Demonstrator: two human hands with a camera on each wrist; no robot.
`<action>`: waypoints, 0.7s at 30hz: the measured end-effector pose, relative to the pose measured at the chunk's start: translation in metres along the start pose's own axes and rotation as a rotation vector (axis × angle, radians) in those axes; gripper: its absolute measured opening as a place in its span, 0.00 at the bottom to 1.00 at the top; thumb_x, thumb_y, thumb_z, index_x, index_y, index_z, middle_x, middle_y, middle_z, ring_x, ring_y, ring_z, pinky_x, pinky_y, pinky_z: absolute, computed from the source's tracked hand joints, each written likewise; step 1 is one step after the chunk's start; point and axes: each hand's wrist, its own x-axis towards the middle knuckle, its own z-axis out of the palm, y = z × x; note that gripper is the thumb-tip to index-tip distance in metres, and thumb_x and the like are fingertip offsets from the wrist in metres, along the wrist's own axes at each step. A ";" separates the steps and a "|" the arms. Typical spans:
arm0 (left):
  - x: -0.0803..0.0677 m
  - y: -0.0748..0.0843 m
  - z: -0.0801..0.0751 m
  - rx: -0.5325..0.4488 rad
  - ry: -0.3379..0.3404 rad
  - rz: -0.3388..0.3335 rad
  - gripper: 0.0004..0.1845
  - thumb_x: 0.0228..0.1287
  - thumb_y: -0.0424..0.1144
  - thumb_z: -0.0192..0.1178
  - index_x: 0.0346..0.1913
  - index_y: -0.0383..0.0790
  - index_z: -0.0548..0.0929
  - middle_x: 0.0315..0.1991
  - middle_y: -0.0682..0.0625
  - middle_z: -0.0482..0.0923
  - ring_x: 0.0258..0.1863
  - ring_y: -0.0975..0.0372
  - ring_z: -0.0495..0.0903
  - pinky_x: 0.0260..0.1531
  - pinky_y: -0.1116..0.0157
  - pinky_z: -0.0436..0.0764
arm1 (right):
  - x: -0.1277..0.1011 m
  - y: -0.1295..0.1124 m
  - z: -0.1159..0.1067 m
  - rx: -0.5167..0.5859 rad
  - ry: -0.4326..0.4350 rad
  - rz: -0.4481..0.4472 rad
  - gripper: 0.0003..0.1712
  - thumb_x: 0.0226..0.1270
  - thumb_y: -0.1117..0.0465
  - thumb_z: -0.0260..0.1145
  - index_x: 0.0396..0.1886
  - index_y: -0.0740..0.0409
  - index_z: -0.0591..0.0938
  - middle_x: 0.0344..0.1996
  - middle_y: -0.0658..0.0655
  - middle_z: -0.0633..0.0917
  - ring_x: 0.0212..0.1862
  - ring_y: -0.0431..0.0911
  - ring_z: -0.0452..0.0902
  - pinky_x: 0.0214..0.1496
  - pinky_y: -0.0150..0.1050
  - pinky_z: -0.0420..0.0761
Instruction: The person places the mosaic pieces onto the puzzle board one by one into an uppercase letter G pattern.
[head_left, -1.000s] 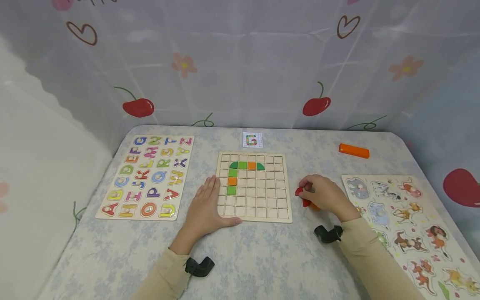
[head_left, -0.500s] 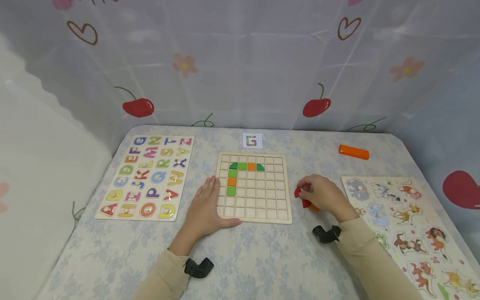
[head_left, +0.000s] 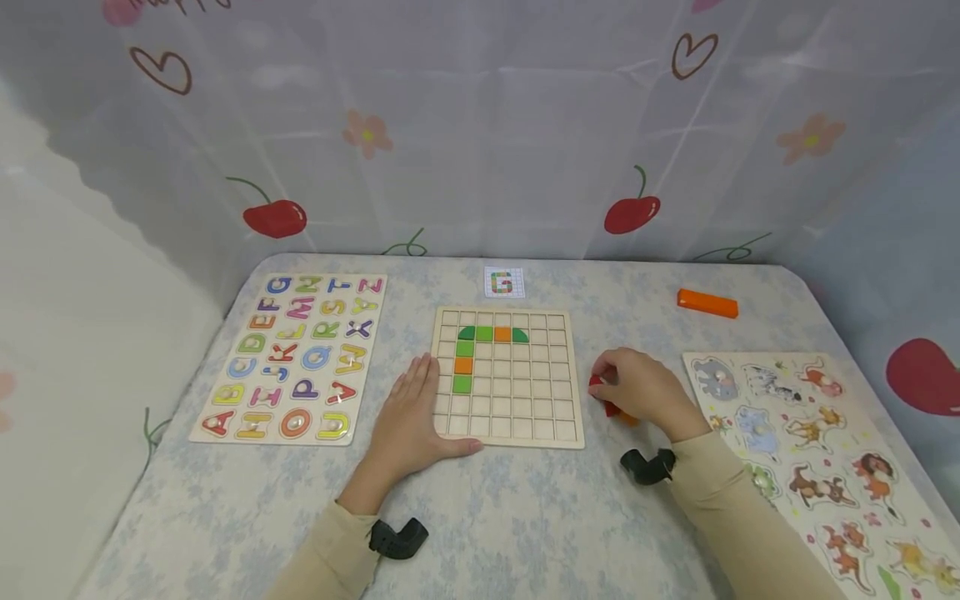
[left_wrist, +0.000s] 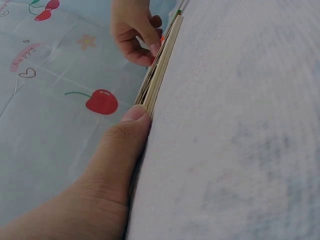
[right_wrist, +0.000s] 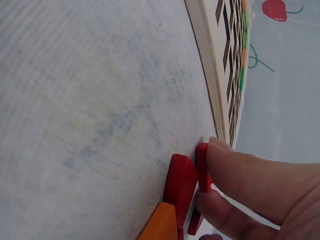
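Over the last second very little has moved: the left hand (head_left: 408, 417) stays spread flat on the pale floral counter (head_left: 525, 517), its fingers against the left edge of the square wooden grid board (head_left: 508, 379) and its thumb tip pressed to the board's near corner, as the left wrist view shows. The right hand (head_left: 648, 387) has remained just right of the board, shifting only slightly, with its fingers curled down onto a small cluster of flat red wooden pieces (right_wrist: 182, 182) that lie on the counter beside an orange wooden piece (right_wrist: 160, 225); the right wrist view shows a fingertip (right_wrist: 225, 155) pinching the edge of one red piece. On the board, the green and orange tiles (head_left: 480, 346) form a short top row and a column down the left, unchanged. The small pattern card (head_left: 504, 282) lies beyond the board's far edge. Judged from this, the work is paused at the picking stage: a red piece is being gripped but has not yet left the counter, and the board is being steadied.
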 end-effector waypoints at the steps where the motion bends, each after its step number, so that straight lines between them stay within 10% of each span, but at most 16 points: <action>1: 0.000 0.000 0.000 -0.001 0.000 0.000 0.79 0.33 0.88 0.55 0.80 0.37 0.42 0.82 0.46 0.38 0.81 0.56 0.38 0.80 0.54 0.46 | 0.000 0.001 0.000 0.013 -0.005 -0.009 0.09 0.65 0.56 0.70 0.41 0.54 0.83 0.38 0.54 0.84 0.35 0.46 0.76 0.39 0.43 0.79; 21: 0.000 0.000 -0.001 -0.007 0.005 -0.004 0.79 0.32 0.89 0.54 0.80 0.37 0.42 0.82 0.46 0.38 0.81 0.57 0.38 0.80 0.55 0.46 | 0.010 -0.042 0.015 0.362 -0.020 -0.131 0.06 0.68 0.61 0.67 0.42 0.52 0.79 0.38 0.54 0.81 0.26 0.46 0.72 0.29 0.37 0.76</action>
